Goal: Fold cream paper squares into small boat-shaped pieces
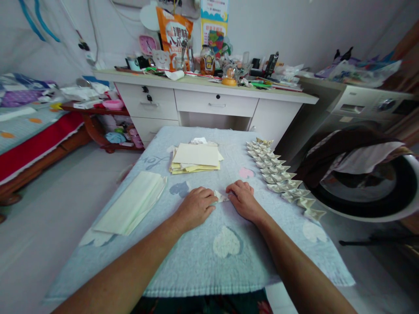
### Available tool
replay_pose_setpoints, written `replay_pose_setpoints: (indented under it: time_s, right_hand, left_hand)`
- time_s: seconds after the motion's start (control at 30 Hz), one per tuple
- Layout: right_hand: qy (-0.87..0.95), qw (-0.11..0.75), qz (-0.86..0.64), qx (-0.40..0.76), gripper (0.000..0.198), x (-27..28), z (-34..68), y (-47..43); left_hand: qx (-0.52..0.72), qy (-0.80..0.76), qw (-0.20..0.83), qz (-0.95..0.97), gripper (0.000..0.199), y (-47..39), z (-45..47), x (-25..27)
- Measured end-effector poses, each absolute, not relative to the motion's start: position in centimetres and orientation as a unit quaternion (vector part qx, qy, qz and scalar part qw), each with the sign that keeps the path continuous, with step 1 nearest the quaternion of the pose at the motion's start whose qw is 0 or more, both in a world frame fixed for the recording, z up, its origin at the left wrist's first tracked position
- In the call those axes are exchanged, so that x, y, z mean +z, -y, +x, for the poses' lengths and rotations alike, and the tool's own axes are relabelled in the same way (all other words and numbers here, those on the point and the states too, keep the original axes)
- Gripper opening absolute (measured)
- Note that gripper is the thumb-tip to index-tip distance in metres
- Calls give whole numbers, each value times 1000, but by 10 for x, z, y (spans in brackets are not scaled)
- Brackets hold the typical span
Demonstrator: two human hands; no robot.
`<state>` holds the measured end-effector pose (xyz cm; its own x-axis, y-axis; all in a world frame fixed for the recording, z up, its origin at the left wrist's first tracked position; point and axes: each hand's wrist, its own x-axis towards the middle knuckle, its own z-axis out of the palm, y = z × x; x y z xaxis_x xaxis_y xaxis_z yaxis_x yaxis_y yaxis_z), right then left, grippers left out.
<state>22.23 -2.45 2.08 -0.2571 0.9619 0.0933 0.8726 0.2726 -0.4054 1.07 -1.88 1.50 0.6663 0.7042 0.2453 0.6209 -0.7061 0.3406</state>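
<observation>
Between my hands, on the cloth-covered table (pixel 258 261), lies a small folded piece of pale paper (pixel 221 196). My left hand (pixel 197 206) has its fingers curled together at the paper's left end. At the opposite end my right hand (pixel 242 199) is closed, its fingertips gripping the edge; both hands partly cover the paper. Just beyond them is a stack of cream and yellow paper sheets (pixel 196 154). To the left lies a pile of long pale-green sheets (pixel 132 205). Pointed folded-paper shapes, like little boats (pixel 276 168), stand in rows on the right.
Behind the table is a white desk (pixel 216 102) crowded with jars, an orange bag (pixel 174 37) and small items. At right, a washing machine (pixel 363 104) has its round door (pixel 406 196) swung open near the table. A bed (pixel 36 139) stands at left.
</observation>
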Motion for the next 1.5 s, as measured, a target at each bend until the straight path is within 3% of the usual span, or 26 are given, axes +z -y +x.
replay_pose_setpoints:
  time_s: [0.37, 0.8, 1.13, 1.37, 1.5]
  right_hand:
    - [796, 188, -559, 135, 20, 24, 210, 28]
    - [773, 348, -480, 225, 11, 32, 210, 28]
    - [769, 348, -454, 286, 21, 21, 202, 30]
    - [760, 357, -434, 327, 14, 19, 198, 30]
    - [751, 363, -423, 355, 13, 18, 197, 32]
  left_hand:
    - [229, -394, 158, 876, 36, 20, 15, 14]
    - [363, -377, 385, 760, 27, 14, 10, 18]
    - [396, -404, 388, 728, 19, 13, 8, 17]
    - [415, -406, 475, 661, 47, 12, 10, 17]
    - [396, -418, 500, 647, 42, 12, 11, 14]
